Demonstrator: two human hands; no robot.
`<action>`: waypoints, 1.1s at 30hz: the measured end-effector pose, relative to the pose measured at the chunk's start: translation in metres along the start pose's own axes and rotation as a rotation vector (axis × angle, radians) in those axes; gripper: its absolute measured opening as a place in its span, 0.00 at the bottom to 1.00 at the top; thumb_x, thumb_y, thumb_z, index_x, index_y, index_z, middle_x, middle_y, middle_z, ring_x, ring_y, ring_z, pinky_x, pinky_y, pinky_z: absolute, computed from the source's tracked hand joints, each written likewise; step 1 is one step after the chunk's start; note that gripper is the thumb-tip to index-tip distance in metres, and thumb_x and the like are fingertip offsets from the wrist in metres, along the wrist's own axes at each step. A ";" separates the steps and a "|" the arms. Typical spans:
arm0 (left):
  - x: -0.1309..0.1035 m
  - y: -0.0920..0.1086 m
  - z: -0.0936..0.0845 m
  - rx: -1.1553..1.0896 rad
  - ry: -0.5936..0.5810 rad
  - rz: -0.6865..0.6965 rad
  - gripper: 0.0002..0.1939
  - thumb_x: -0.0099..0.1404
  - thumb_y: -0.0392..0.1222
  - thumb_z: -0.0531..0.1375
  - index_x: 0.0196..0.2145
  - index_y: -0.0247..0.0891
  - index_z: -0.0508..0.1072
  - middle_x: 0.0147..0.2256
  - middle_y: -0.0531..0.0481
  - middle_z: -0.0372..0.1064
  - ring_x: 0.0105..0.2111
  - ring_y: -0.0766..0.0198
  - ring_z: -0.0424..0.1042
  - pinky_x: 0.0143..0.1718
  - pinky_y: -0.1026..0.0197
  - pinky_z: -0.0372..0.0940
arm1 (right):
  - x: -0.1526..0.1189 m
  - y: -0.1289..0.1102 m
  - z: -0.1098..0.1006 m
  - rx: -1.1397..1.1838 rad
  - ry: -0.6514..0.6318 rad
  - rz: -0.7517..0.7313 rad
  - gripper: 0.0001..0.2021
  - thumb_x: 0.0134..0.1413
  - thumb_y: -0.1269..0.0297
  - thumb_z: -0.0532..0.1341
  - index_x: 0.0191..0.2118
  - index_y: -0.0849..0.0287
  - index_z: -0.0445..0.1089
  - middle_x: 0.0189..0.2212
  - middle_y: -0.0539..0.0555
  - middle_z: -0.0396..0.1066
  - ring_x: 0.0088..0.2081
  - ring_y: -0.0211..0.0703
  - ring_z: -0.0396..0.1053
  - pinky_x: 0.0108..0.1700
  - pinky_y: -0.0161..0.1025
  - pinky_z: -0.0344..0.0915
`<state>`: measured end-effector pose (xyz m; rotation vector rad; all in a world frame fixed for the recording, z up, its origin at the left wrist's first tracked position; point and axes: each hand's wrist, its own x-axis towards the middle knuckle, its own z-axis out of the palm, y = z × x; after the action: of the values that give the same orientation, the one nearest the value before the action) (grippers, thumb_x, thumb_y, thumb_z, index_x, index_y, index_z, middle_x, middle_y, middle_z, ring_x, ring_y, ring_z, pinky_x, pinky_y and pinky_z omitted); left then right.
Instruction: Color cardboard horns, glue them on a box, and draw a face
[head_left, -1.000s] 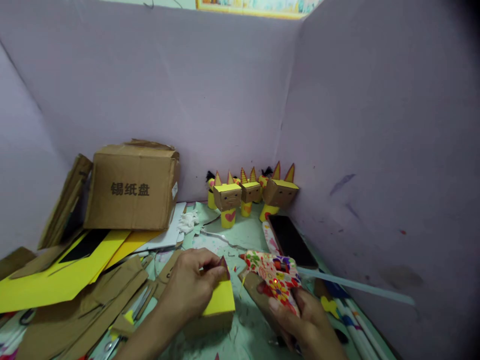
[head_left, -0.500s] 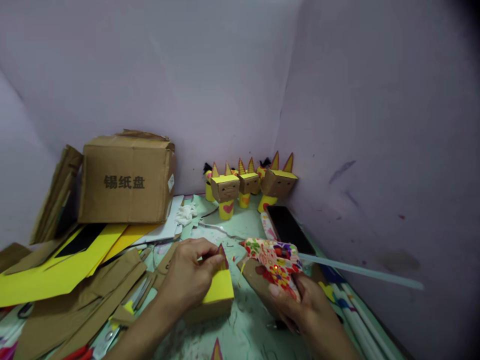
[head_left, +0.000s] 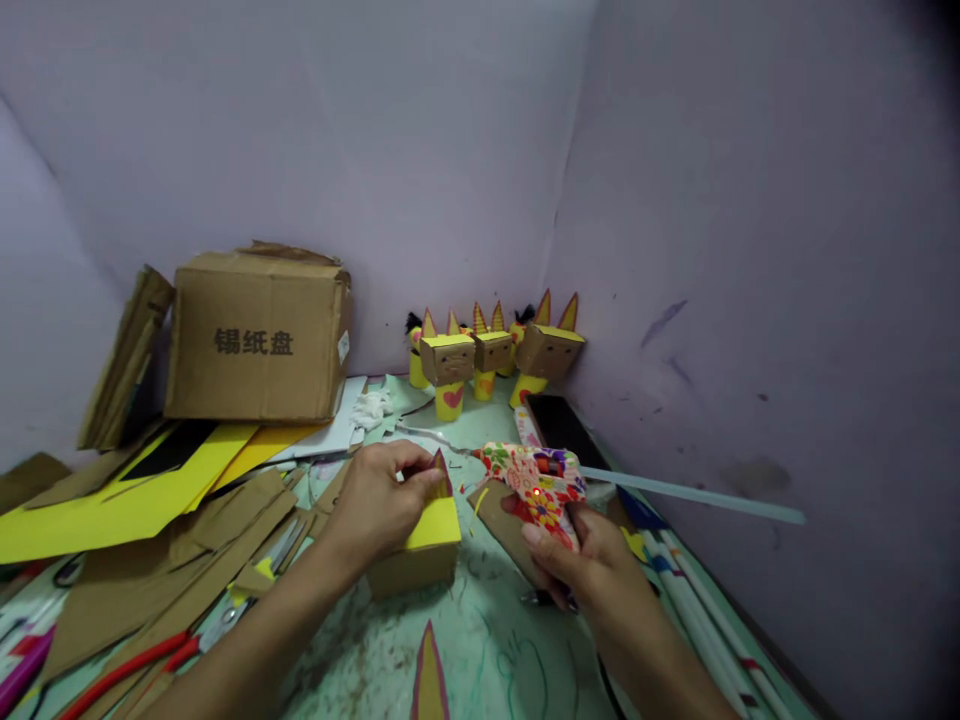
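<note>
My left hand point(head_left: 382, 497) is closed, pinching a pointed paper ear point(head_left: 441, 465) that stands on top of a small cardboard box point(head_left: 414, 570) with a yellow top. In my right hand point(head_left: 592, 555) is a flower-patterned glue gun point(head_left: 531, 478), its small light glowing red. The nozzle points left, toward the box but apart from it. A long translucent glue stick point(head_left: 697, 492) juts out of the gun's back. Another pointed ear point(head_left: 429, 675), brown with a purplish edge, lies on the table nearer to me.
Several yellow cup figures with cardboard heads point(head_left: 448, 362) stand in the back corner, near a dark phone point(head_left: 562, 428). At left are a large carton point(head_left: 255, 345), yellow sheets point(head_left: 161, 500), cardboard scraps point(head_left: 142, 590) and red-handled scissors point(head_left: 150, 665). White rolls point(head_left: 697, 610) line the right edge.
The view has tilted down, so more of the near ear and the scissors shows. Both hands keep their holds; the glue gun stays beside the box.
</note>
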<state>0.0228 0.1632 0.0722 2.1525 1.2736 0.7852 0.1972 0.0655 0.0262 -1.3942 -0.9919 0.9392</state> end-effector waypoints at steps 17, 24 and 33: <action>0.000 -0.002 0.002 0.014 0.024 0.024 0.09 0.54 0.39 0.56 0.19 0.37 0.72 0.21 0.53 0.69 0.26 0.64 0.66 0.28 0.64 0.57 | -0.001 0.000 0.001 0.116 -0.021 0.024 0.21 0.45 0.59 0.64 0.46 0.63 0.73 0.23 0.53 0.72 0.26 0.44 0.68 0.23 0.35 0.61; 0.001 -0.004 0.003 0.011 0.041 0.048 0.08 0.53 0.38 0.57 0.20 0.37 0.73 0.21 0.54 0.70 0.25 0.65 0.67 0.28 0.64 0.57 | -0.001 -0.003 0.004 0.136 -0.005 0.052 0.21 0.42 0.59 0.65 0.43 0.65 0.74 0.24 0.53 0.72 0.27 0.45 0.69 0.24 0.35 0.61; 0.001 -0.006 0.004 -0.006 0.039 0.024 0.07 0.54 0.38 0.58 0.21 0.37 0.73 0.22 0.54 0.71 0.27 0.65 0.67 0.29 0.64 0.58 | -0.003 -0.003 0.002 0.081 0.010 0.080 0.22 0.43 0.57 0.64 0.45 0.63 0.73 0.23 0.52 0.72 0.25 0.43 0.68 0.24 0.36 0.61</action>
<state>0.0224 0.1655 0.0657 2.1615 1.2648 0.8438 0.1942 0.0631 0.0289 -1.3777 -0.8870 1.0198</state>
